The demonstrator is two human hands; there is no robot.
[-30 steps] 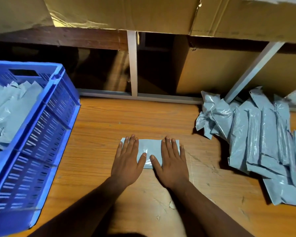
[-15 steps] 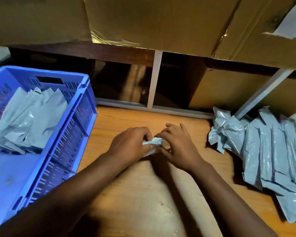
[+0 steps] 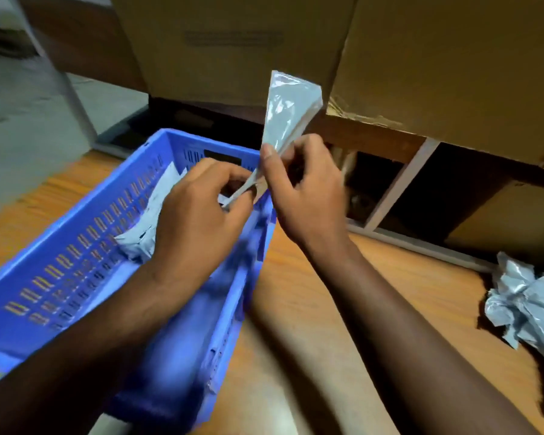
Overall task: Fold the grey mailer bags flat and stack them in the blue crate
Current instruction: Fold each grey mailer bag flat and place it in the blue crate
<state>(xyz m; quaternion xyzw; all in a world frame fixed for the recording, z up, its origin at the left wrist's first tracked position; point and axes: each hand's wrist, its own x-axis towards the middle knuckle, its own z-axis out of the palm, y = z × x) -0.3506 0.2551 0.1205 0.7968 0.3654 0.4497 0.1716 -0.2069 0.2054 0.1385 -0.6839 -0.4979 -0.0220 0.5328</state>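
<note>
Wooden tabletop, brown cardboard boxes on a white-framed shelf behind it.

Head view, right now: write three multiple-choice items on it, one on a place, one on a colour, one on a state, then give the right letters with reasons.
1. Where is the folded grey plastic mailer bag?
A. flat on the wooden table
B. held up in the air over the crate's right edge
C. on the cardboard box

2. What colour is the slotted plastic crate?
A. blue
B. red
C. green

3. What is the right hand doing?
A. lying flat on the table
B. hanging idle
C. pinching the bag

Key: 1 B, the bag stands up between both hands, the left hand gripping its lower end. 2 A, its walls are plainly blue. 3 C, thumb and fingers close on the bag's narrow part.
</note>
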